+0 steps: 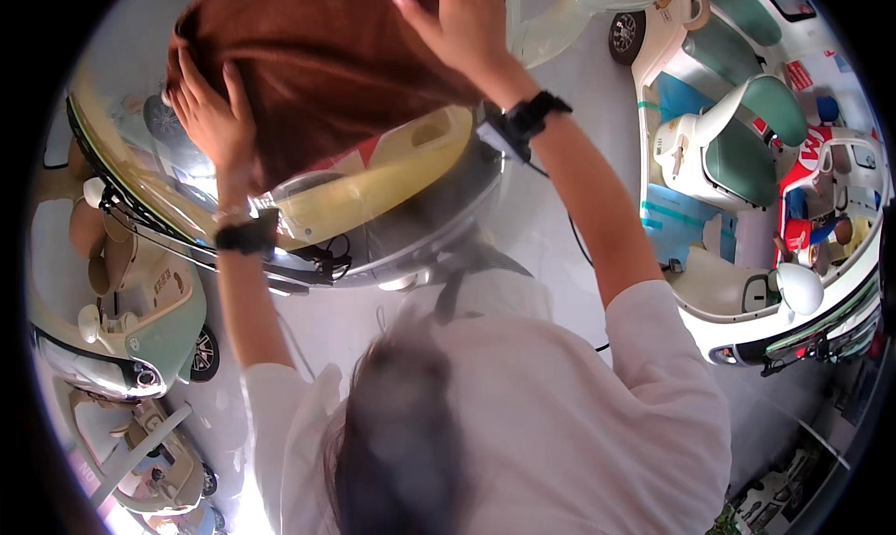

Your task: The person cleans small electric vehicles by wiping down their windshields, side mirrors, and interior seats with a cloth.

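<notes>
A brown cloth (329,66) is spread over the sloping windshield (105,108) of a small vehicle in front of me, with soft folds running across it. My left hand (213,115) lies flat on the cloth's left part, thumb apart from the fingers. On its upper right part rests my right hand (470,35), thumb spread wide and fingertips cut off by the top of the picture. Below the cloth shows a yellow surface (378,192) of the vehicle. A dark wiper (280,279) runs along the windshield's lower edge. Dark bands with devices circle both wrists.
To the right stands an open-sided white vehicle with green seats (742,161). A pale green vehicle (157,325) is at left, with another small vehicle (168,475) below it. A black cable (579,234) hangs from my right wrist device. Grey floor (588,108) lies between the vehicles.
</notes>
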`<act>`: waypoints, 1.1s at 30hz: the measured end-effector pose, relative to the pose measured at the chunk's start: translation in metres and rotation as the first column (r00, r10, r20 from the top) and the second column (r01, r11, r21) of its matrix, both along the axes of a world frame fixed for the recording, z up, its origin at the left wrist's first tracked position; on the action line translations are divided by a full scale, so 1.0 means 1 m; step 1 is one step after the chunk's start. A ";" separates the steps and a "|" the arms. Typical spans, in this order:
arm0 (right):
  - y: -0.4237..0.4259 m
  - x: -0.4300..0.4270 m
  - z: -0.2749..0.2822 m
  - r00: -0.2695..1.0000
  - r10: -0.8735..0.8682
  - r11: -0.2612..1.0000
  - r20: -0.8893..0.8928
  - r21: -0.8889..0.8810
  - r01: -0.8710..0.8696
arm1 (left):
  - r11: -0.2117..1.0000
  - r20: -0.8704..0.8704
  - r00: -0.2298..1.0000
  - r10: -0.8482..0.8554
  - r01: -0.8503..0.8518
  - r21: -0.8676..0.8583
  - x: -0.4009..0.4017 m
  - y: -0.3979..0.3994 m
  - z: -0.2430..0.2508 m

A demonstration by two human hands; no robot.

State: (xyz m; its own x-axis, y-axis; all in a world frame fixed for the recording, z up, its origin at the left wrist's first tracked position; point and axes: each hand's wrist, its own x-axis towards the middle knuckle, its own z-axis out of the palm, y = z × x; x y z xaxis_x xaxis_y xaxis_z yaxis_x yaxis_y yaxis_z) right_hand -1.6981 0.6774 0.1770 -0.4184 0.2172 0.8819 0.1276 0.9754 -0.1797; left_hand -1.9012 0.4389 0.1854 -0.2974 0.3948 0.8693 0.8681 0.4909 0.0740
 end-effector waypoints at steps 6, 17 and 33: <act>-0.048 0.033 -0.084 0.999 0.029 0.996 0.030 -0.079 -0.027 | 0.983 0.212 0.960 0.183 -0.175 -0.059 0.079 -0.036 -0.076; -0.118 0.142 -0.231 0.914 0.195 0.923 0.356 -0.382 -0.048 | 0.925 0.230 0.953 0.197 -0.102 -0.366 0.166 -0.111 -0.226; -0.016 0.154 -0.124 0.816 0.234 0.972 0.528 -0.109 -0.208 | 0.930 0.482 0.874 0.070 0.117 -0.348 0.199 -0.106 -0.163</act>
